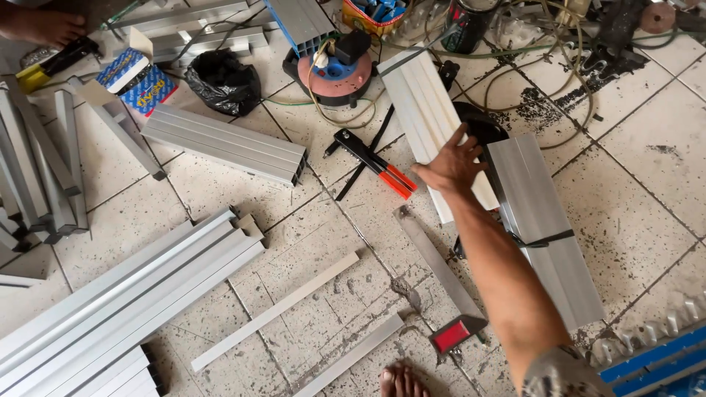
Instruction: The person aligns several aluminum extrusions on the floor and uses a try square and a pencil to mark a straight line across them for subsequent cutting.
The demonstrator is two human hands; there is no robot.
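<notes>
- At the centre right of the frame our right hand [454, 165] lies spread, fingers splayed wide and palm down, on the lower part of a pale ribbed aluminium panel [421, 110]; it presses flat on the panel and grips nothing, which looks to us like steadying or sliding the piece, not lifting it.
- That panel runs from the upper middle of the frame down toward the centre, and it rests partly over a black round object [482, 125], so it sits a little off the tiled floor [647, 176].
- Just right of our hand, a second grey panel [544, 235] slants toward the lower right with a black strap across it, close beside the first panel, apparently kept within reach.
- Just left of our hand, a rivet tool with red handles [375, 163] lies on the floor, near but not touched.
- Below the hand, a try square with a red stock [441, 283] lies flat, blade pointing up the frame.
- Our left hand is not in view.
- At the upper left edge another person's hand [45, 26] rests near a yellow-and-black tool [51, 65], well apart from ours.
- Along the lower left, long aluminium profiles [125, 294] lie bundled side by side, sorted by length as far as we can judge.
- At the bottom edge, bare toes [401, 382] show.
</notes>
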